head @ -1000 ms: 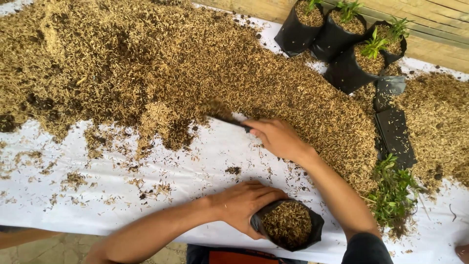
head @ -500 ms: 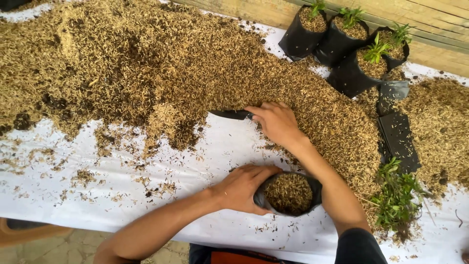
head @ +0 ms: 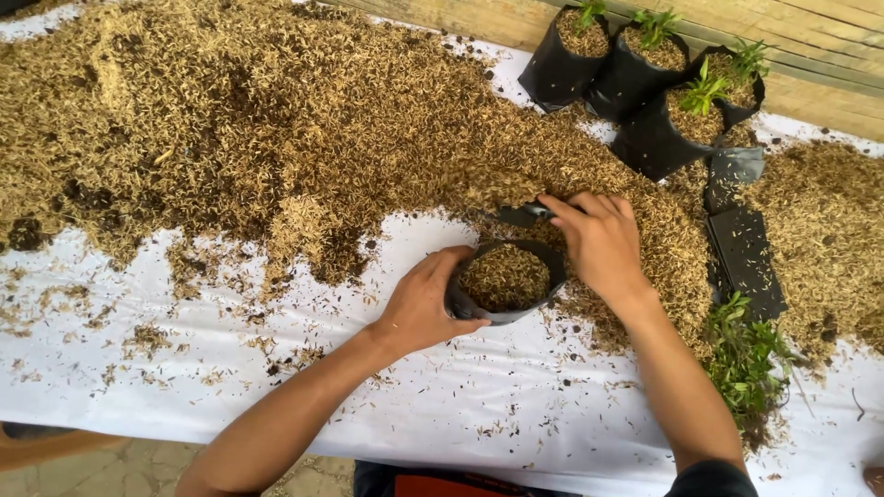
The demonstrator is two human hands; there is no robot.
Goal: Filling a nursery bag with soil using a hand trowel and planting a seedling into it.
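Both hands have shifted: the left hand now grips the husk-filled black bag nearer the husk pile, while the right hand pinches a dark scoop just above it.

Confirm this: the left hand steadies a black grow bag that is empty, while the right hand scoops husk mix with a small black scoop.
Not quite. The head view shows the black grow bag already filled with husk mix nearly to its rim, not empty. The rest holds: the left hand steadies it, and the right hand works a small black scoop.

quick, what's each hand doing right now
left hand: closed on the black grow bag.
right hand: fingers gripping a small black scoop.
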